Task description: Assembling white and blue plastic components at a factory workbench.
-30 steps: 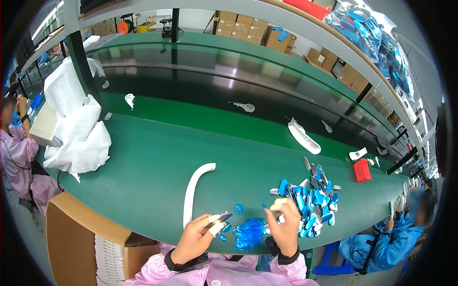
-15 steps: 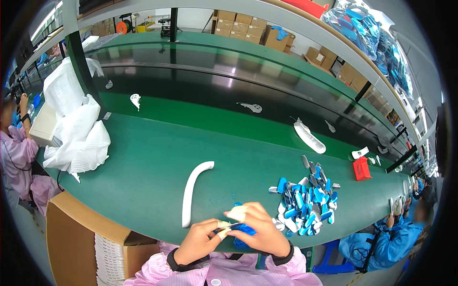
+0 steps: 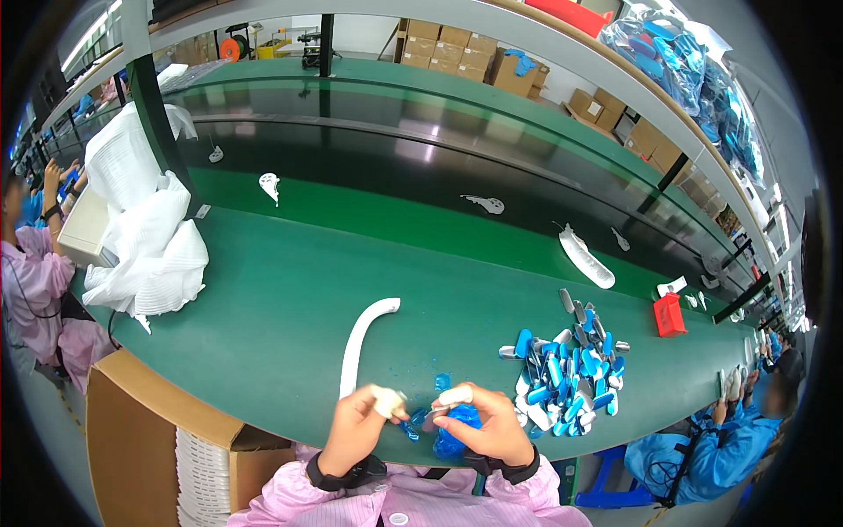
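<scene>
At the near edge of the green table my two hands are a little apart, with pale finger cots on some fingertips. My left hand [image 3: 354, 428] is closed, and a strip of blue film [image 3: 409, 430] shows at its fingertips. My right hand [image 3: 485, 427] pinches a small silvery piece [image 3: 430, 421], mostly hidden by the fingers. Below the right hand lies crumpled blue film [image 3: 454, 434], with a scrap of blue film [image 3: 442, 381] just beyond. A curved white plastic part [image 3: 356, 347] lies ahead of my left hand. To the right is a heap of oval pieces [image 3: 562, 373], blue, silvery and white.
A red bin [image 3: 668, 316] stands on the right. White parts, including a long white shell [image 3: 586, 257], ride on the conveyor belt [image 3: 369, 198] ahead. White foam wrap [image 3: 149, 255] is piled left; an open carton [image 3: 149, 430] stands below. Co-workers sit on both sides.
My hands, together before, have drawn apart, the left one moving left. Blue film now shows by the left fingertips. The whole view has shifted slightly, and parts on the belt appear farther right.
</scene>
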A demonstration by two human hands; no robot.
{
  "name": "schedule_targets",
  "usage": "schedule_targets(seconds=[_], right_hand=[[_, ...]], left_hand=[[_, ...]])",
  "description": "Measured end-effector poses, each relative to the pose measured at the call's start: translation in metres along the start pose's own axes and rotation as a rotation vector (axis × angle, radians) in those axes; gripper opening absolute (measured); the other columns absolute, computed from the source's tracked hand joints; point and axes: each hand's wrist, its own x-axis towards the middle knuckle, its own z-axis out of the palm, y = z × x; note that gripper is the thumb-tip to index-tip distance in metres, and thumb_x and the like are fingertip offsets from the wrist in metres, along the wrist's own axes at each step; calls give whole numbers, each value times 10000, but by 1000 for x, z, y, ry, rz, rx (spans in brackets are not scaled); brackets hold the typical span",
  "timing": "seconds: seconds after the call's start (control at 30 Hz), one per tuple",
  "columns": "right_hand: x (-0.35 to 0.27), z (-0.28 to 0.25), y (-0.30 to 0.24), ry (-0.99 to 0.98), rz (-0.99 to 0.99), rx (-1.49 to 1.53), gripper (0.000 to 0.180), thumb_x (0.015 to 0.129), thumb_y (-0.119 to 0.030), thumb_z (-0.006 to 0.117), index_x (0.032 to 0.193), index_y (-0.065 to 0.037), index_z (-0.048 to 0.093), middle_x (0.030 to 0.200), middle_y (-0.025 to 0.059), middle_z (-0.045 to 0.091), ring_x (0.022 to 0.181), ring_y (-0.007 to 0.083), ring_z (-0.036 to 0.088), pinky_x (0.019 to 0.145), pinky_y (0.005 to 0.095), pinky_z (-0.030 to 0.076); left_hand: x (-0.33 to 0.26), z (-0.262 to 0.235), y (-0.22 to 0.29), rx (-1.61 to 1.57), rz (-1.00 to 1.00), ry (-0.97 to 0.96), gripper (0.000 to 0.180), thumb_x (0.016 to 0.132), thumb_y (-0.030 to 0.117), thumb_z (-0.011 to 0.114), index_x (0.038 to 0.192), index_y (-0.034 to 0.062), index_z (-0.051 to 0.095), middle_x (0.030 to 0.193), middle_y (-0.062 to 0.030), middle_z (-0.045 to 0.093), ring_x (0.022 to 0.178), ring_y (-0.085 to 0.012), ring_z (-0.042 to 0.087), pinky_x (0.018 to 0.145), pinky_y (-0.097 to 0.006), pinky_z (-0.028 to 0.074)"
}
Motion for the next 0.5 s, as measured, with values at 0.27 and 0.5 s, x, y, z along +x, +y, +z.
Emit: schedule_targets(seconds=[0.27, 0.5], right_hand=[[4, 12, 13, 267, 156, 530, 243, 793, 97, 659, 995, 6, 558, 905, 111, 660, 860, 174, 649, 799, 282, 506], [4, 8, 23, 3, 342, 849, 201, 840, 59, 604, 1018, -9, 540, 883, 114, 648, 809, 206, 657, 752, 311, 512]], left_hand=[[-3, 20, 2, 261, 135, -61, 170, 841, 125, 693, 971, 16, 683, 843, -47, 661, 746, -107, 562, 680, -259, 448], [-5, 13, 18, 565, 651, -201, 71, 799, 80, 673, 777, 12, 673, 655, -118, 582, 603, -245, 565, 548, -322, 438]])
